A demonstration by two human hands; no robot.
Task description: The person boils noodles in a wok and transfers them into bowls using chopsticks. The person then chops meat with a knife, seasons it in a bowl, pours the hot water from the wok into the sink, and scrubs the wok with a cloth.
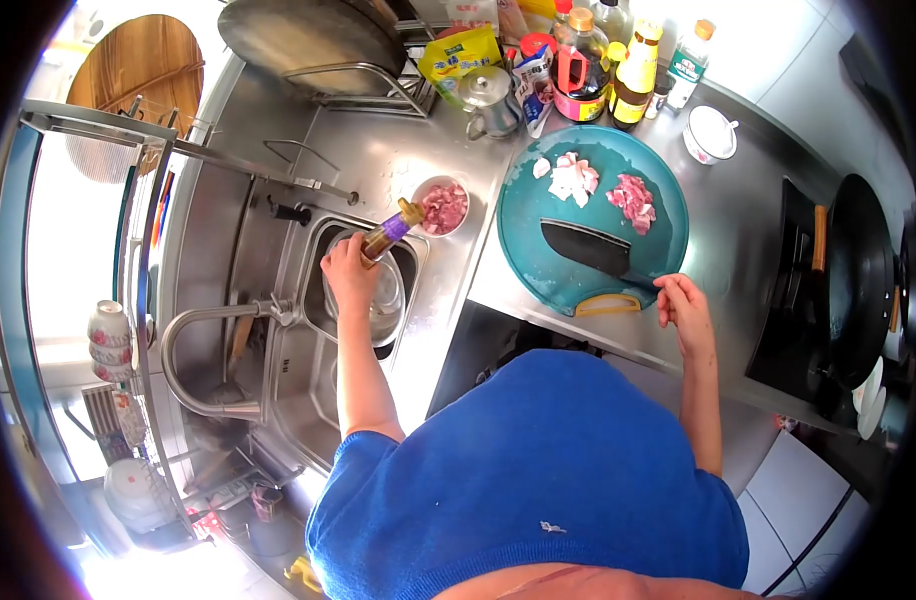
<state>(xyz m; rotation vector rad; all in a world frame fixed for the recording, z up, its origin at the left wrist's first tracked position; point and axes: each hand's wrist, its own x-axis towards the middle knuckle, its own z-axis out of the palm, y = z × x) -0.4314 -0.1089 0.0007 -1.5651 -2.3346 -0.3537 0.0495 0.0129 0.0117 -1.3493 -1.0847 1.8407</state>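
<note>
My left hand (350,270) is wrapped round a dark bottle (386,236) with a purple label and a gold-coloured top. The bottle tilts over the sink's edge, its top close to a small bowl (419,222) of cut pink meat (445,207). My right hand (684,308) has curled fingers at the handle end of a kitchen knife (585,246). The knife's dark, wide blade lies flat on a round teal cutting board (538,280). Pale fatty pieces (574,179) and a small heap of red meat (633,202) lie on the board beyond the blade.
The sink (303,385), with its curved faucet (203,320), is below my left arm. Sauce bottles (633,75), a metal pot (491,105) and a yellow packet (458,58) line the back. A white bowl (710,136) stands behind the board. At right is a black wok (858,285).
</note>
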